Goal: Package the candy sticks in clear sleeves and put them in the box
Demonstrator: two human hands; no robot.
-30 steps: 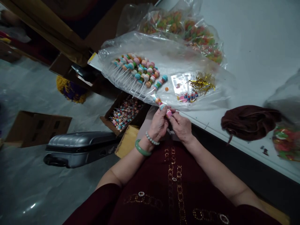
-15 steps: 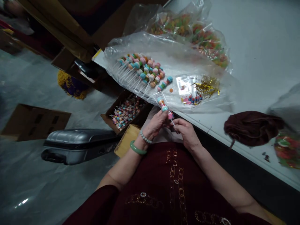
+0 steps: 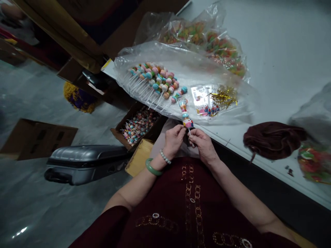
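The work looks well along but not over. One candy stick [image 3: 184, 113] is between the two hands, just in front of the counter [image 3: 279, 55], its row of coloured sweets inside a clear printed wrapper [image 3: 188, 123], with the white stick coming out at the bottom. No tie can be made out around its neck, so this piece seems only partly done.

In a cardboard box [image 3: 123, 140] below the counter lies a big heap of small sticks [image 3: 139, 125], which look wrapped, though they are too small to be sure. On the plastic sheet [image 3: 165, 51] a pile of candy sticks [image 3: 155, 79] seems bare, with another short stick of sweets [image 3: 180, 93] beside it; these appear to be what is left. Flat printed bags [image 3: 203, 98] and a bunch of gold ties [image 3: 224, 97] lie to the right of them, so supplies remain.

The left hand [image 3: 176, 139] has its grip closed, thumb and finger pinched at the lower end of the wrapper; how much film lies between the fingertips cannot be told. The right hand [image 3: 204, 143] also has a closed grip, thumb against fingers around the thin stick just under the sweets. The fingertips of both hands are close together, and the candy end points away from the body towards the sheet.
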